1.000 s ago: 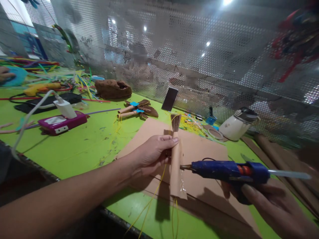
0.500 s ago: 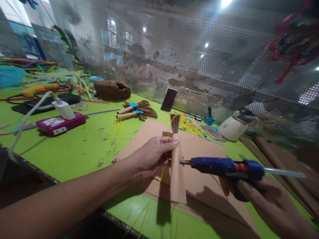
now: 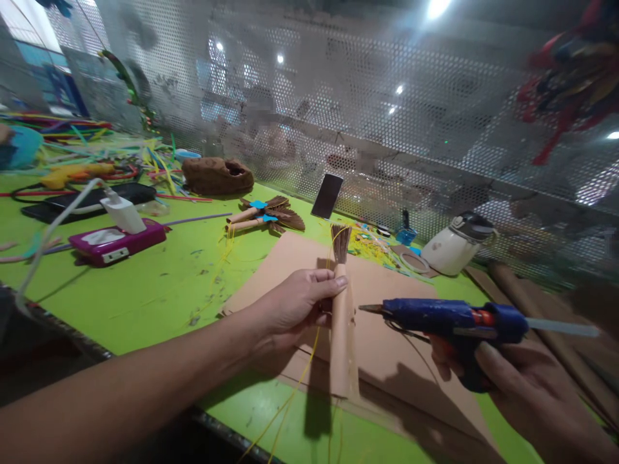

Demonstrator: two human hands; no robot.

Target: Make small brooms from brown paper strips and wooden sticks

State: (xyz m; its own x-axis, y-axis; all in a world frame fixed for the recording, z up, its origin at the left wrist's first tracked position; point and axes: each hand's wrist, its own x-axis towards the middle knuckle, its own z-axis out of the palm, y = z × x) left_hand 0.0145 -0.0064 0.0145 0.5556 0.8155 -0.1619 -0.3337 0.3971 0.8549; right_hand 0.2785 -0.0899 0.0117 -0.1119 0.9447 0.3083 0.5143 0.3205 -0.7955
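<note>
My left hand (image 3: 309, 296) pinches a rolled tan paper tube (image 3: 340, 348) near its upper end. A bunch of brown pleated paper (image 3: 341, 243) sticks out of the tube's top, and yellow strings (image 3: 300, 377) trail below it. A shiny strip runs down the tube's right edge. In my right hand (image 3: 527, 380) is a blue hot glue gun (image 3: 445, 317) with a clear glue stick (image 3: 563, 327) in its back. Its nozzle points left, a little apart from the tube. Under both lie stacked sheets of tan paper (image 3: 411, 361).
Two finished-looking paper pieces with blue bits (image 3: 261, 216) lie beyond. A dark phone (image 3: 327, 195) leans on the perforated panel (image 3: 387, 77). A white bottle (image 3: 457, 243) lies right; a purple power strip (image 3: 118, 241), brown pouch (image 3: 217, 175) and yellow glue gun (image 3: 77, 174) are left.
The glue gun has moved right, away from the tube, and its nozzle has come off the tube's edge. My left hand and the tube have barely shifted.
</note>
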